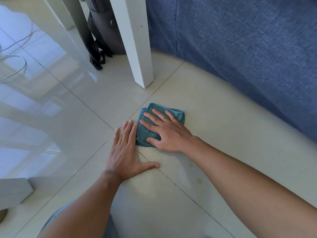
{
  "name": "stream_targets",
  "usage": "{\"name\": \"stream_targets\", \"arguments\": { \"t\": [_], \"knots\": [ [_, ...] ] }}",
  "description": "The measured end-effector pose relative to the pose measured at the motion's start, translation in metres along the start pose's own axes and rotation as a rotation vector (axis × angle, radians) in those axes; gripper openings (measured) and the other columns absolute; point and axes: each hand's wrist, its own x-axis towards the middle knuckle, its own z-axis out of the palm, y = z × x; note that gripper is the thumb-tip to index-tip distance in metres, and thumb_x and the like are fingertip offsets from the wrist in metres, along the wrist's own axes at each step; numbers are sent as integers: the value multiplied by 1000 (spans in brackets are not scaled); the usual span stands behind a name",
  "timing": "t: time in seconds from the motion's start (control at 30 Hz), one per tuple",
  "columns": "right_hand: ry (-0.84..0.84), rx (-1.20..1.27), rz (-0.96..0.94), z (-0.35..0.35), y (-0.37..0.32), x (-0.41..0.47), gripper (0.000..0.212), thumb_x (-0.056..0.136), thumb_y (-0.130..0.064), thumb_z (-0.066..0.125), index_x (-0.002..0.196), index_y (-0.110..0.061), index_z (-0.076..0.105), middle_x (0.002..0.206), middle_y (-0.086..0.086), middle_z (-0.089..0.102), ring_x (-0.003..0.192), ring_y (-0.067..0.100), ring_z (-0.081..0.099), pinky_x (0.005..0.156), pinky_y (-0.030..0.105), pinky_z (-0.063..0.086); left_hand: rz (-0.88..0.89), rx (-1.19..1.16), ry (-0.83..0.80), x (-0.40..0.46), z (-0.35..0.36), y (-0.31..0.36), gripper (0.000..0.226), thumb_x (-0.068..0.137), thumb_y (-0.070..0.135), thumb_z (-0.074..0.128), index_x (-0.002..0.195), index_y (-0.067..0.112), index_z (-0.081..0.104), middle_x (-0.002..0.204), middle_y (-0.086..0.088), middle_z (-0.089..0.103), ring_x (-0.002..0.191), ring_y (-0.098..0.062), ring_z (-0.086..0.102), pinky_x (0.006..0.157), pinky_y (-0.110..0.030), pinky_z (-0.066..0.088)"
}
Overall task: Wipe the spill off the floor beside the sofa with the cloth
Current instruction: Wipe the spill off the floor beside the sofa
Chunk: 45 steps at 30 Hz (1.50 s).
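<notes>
A folded teal cloth (177, 114) lies flat on the pale tiled floor (214, 117) in front of the blue sofa (248, 48). My right hand (169, 133) presses flat on the cloth with fingers spread. My left hand (126, 152) rests flat on the bare tile just left of the cloth, its fingertips touching the cloth's edge. Faint yellowish spots (199, 180) show on the tile under my right forearm.
A white table leg (137, 48) stands on the floor just beyond the cloth. A dark bag with straps (101, 47) sits behind it. Another white leg base (13, 191) is at lower left. Grey cables (15, 66) lie at far left.
</notes>
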Motion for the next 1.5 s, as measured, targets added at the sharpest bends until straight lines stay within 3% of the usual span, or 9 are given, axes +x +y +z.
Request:
{"name": "stream_targets", "arguments": {
  "t": [0.3,0.5,0.8,0.93,1.07,1.2,1.3,1.37,1.5],
  "knots": [
    [-18,63,94,7,11,-59,69,98,-61,38,158,-46,9,168,-20,-4,154,6,-13,124,42,-13,7,-40,6,-3,0,-2,144,46,100,55,157,16,15,166,-7,9,154,-19,-4,125,-46,-1],
    [-10,65,263,17,18,-138,69,98,-63,30,158,-48,0,166,-24,-14,150,1,-24,124,42,-14,22,-61,36,-4,-1,-3,138,49,101,50,156,21,16,166,-3,12,154,-18,-2,125,-46,-1],
    [74,58,483,36,3,-181,70,97,-65,23,158,-44,-5,166,-22,-17,151,4,-24,124,41,-16,24,-30,31,-6,0,5,123,64,97,37,157,21,11,167,-5,4,153,-21,-8,124,-48,-5],
    [193,53,754,52,-1,-220,75,90,-71,16,159,-43,4,167,-20,-8,155,8,-11,125,44,-11,149,-48,45,-16,10,26,117,71,93,38,158,19,10,167,-4,1,153,-19,-9,124,-46,-3],
    [289,49,1044,70,-10,-259,78,91,-68,17,160,-33,16,170,-8,8,157,20,2,125,52,0,257,3,-24,-28,28,46,117,73,92,37,158,16,15,167,-6,5,154,-20,-5,124,-48,2],
    [251,50,816,77,-47,-232,71,95,-66,29,159,-36,21,170,-9,10,157,20,0,123,55,2,281,28,-30,-28,28,44,111,77,89,33,156,13,20,166,-7,11,154,-23,2,123,-47,6],
    [233,53,628,51,-23,-182,71,94,-68,30,159,-42,16,170,-15,5,157,15,-6,124,54,-1,293,7,-13,-27,28,42,109,77,88,35,154,11,27,165,-8,17,154,-22,8,124,-45,7],
    [227,31,734,35,14,-175,71,95,-68,27,159,-43,11,169,-16,0,156,15,-8,124,54,-3,288,7,-6,-27,28,41,107,77,86,38,152,11,29,164,-8,20,153,-20,10,124,-42,4],
    [305,45,1204,53,34,-235,75,92,-66,13,161,-35,9,171,-6,1,157,24,-4,124,55,-2,285,21,-7,-26,30,43,99,81,78,39,151,8,32,164,-9,22,153,-20,11,124,-42,6]
  ]
}}
